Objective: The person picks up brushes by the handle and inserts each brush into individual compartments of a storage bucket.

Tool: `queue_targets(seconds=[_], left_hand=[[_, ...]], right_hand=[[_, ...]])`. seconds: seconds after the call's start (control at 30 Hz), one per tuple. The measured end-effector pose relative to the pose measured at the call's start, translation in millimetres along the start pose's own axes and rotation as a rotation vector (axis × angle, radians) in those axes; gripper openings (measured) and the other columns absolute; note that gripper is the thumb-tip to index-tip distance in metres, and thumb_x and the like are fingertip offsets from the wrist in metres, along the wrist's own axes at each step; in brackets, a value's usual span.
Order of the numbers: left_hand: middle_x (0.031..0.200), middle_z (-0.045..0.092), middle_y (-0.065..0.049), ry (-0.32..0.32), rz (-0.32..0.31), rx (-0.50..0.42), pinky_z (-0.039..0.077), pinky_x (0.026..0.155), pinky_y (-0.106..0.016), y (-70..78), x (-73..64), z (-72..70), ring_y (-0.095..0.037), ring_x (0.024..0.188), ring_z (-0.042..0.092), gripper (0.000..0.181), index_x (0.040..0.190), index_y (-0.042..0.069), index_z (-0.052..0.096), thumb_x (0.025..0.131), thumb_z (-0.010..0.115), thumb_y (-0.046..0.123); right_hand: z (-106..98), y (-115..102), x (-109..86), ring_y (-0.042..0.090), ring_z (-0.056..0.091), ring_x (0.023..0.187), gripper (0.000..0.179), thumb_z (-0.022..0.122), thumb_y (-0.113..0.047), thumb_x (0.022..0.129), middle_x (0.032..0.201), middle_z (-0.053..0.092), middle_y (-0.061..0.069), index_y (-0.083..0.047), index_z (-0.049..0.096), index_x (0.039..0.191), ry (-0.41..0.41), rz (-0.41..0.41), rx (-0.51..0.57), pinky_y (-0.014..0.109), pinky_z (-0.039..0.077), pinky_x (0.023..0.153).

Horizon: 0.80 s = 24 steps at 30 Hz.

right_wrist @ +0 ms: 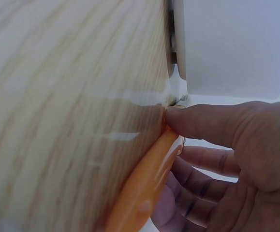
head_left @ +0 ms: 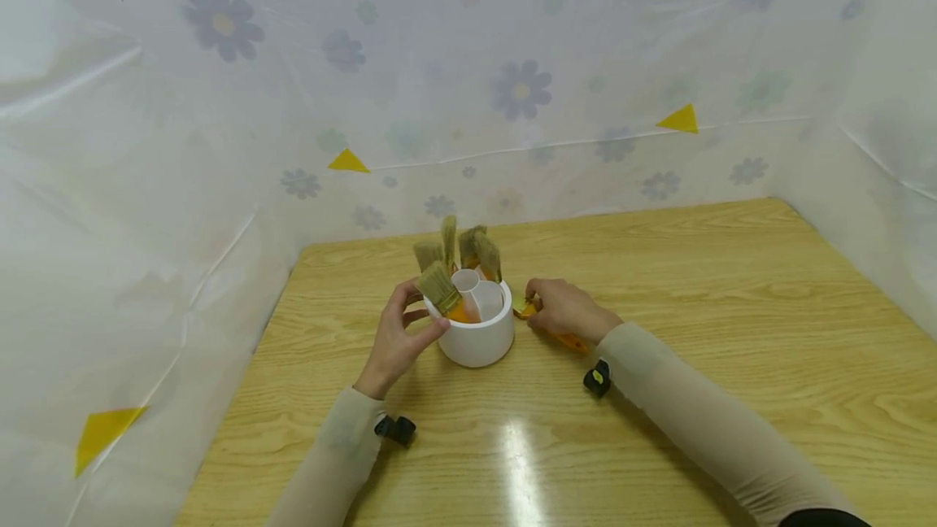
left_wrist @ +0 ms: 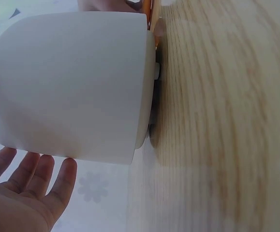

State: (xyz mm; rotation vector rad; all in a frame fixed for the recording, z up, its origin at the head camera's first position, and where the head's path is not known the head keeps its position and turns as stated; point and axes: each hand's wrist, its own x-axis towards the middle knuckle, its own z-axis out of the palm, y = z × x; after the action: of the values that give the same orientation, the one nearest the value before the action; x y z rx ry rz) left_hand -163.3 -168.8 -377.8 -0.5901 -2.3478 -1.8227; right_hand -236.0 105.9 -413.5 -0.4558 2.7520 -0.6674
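A round white divided holder point(head_left: 479, 344) stands on the wooden table. Several paintbrushes point(head_left: 438, 287) with orange handles sit in its left and back compartments, bristles up. My left hand point(head_left: 395, 340) holds the holder from the left, thumb at the front rim; in the left wrist view its fingertips point(left_wrist: 68, 166) touch the smooth side wall. Just right of the holder, my right hand point(head_left: 569, 309) pinches another paintbrush by the neck between thumb and fingers. That brush's orange handle point(right_wrist: 144, 186) lies low along the tabletop, pointing towards me, while its bristles are mostly hidden.
The wooden table point(head_left: 732, 291) extends on both sides of the holder. Behind it hangs a pale floral sheet point(head_left: 454, 88) with yellow triangles, and similar plastic sheeting point(head_left: 168, 210) closes off the left side. A black wrist camera point(head_left: 598, 378) sits at the right sleeve.
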Motion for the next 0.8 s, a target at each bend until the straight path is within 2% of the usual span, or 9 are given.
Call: queue_targets(seconds=[0.4,0.8], left_hand=[[0.129,0.047,-0.021,0.002,-0.004,-0.006,0.038,0.097,-0.062,-0.4,0.5,-0.4,-0.041,0.119,0.044,0.057,0.135,-0.001,0.042,0.085,0.069,0.004],[0.128,0.048,-0.02,0.002,0.005,-0.002,0.039,0.097,-0.061,-1.3,0.3,0.1,-0.041,0.119,0.045,0.056,0.134,-0.001,0.043,0.085,0.069,0.004]], right_hand=[[-1.9,1.5,8.5,0.022,0.059,0.088,0.049,0.075,-0.033,0.081,0.104,0.063,0.008,-0.005,0.06,0.118,0.013,-0.022,-0.022,0.041,0.051,0.075],[-3.5,-0.3,6.7,0.024,0.059,0.088,0.038,0.073,-0.026,0.084,0.101,0.063,0.008,-0.005,0.062,0.113,0.026,-0.065,-0.052,0.042,0.051,0.074]])
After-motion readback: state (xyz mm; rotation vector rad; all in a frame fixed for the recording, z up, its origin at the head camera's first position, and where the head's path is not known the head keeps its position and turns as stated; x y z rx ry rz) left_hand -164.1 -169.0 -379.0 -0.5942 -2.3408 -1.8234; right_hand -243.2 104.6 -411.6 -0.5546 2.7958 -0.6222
